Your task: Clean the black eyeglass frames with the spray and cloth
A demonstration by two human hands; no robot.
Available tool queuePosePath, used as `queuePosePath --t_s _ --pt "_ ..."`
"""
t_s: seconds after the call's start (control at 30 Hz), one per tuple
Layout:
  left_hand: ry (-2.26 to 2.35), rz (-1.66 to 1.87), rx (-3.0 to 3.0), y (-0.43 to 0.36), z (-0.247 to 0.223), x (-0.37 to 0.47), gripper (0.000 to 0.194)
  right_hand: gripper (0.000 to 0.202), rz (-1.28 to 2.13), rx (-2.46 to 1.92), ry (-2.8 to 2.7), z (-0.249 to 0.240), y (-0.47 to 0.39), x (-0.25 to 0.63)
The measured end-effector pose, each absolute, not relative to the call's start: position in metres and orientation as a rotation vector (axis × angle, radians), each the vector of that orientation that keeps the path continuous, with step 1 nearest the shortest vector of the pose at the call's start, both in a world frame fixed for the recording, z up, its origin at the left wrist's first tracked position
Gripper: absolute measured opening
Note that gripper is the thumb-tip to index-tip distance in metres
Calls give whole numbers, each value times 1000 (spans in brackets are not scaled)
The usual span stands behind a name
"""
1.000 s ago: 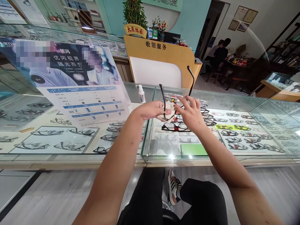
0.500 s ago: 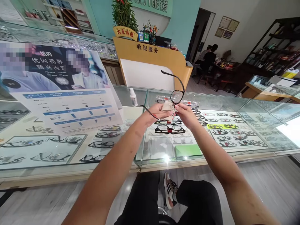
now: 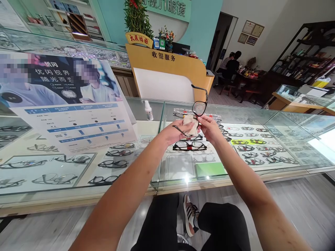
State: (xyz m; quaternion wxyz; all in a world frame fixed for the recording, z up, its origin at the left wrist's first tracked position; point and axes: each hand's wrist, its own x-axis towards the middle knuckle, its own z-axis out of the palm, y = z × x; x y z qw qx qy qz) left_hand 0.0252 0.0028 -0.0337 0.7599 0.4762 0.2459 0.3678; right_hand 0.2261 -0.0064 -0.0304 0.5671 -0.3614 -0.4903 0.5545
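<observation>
Above the glass display case, a pair of black-framed glasses [image 3: 199, 108] is held up between my two hands. My left hand [image 3: 176, 131] is closed around a beige cleaning cloth [image 3: 190, 125], which is folded over the nearer lens and hides it. One temple arm sticks out past my left fingers, while the other rises at the top of the frame. My right hand [image 3: 208, 127] pinches the frame near the bridge, just below the uncovered lens. A white spray bottle [image 3: 148, 111] stands on the glass to the left of my hands.
The glass display case [image 3: 167, 190] holds rows of spectacles [image 3: 190, 145] and a green card [image 3: 210, 169]. A large printed sign [image 3: 78, 122] stands on the left. Behind is a wooden cashier counter [image 3: 167, 59]. Two people [image 3: 232, 64] sit at a table at the back right.
The glasses have turned and shifted slightly right, with the temple arms now at a different angle. The cloth has moved over the nearer lens, and my left hand has moved slightly right.
</observation>
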Motion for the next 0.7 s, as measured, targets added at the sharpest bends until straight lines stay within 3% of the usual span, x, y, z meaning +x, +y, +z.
queuePosePath --t_s 0.5,0.7 --pt "617 900 1055 1 -41 32 51 58 1366 -842 -1134 -30 -9 221" --pt "617 954 1042 3 -44 37 59 58 1328 -826 -1138 -35 -7 218"
